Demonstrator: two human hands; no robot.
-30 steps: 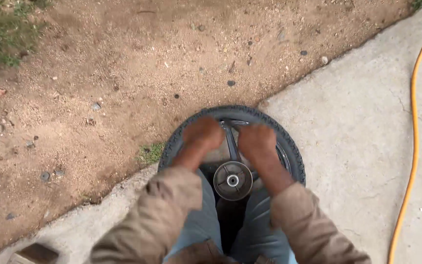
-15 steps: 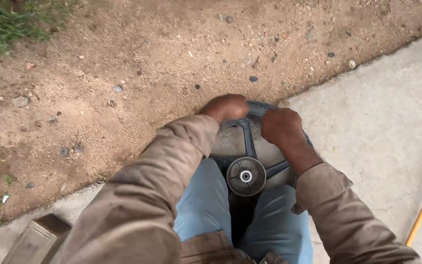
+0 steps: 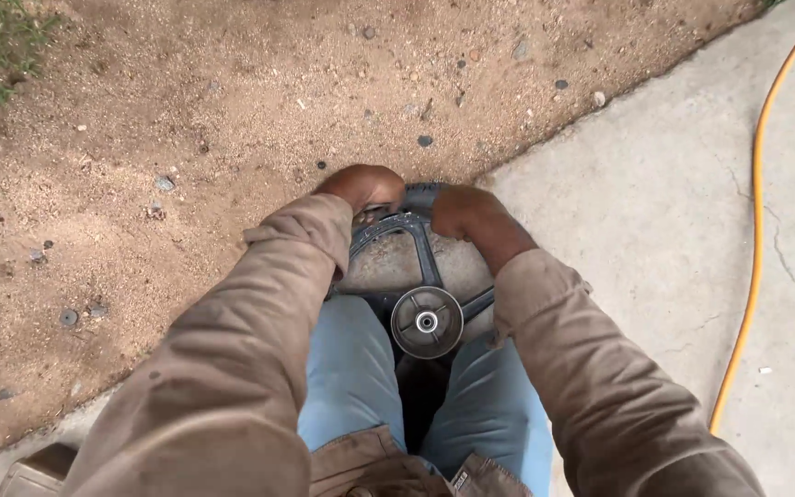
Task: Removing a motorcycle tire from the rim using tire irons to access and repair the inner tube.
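Now both hands, left hand [image 3: 361,187], right hand [image 3: 467,213], clenched on wheel [image 3: 425,276] far rim, hub nearer knees

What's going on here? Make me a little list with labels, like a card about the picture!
left hand: left hand grips the far edge of the tyre
right hand: right hand grips the same edge, beside the left
wheel: dark spoked wheel lying between the knees, round metal hub facing up
clothes: brown sleeves, blue jeans
ground: sandy dirt with pebbles, concrete slab
nearby: yellow hose on the concrete
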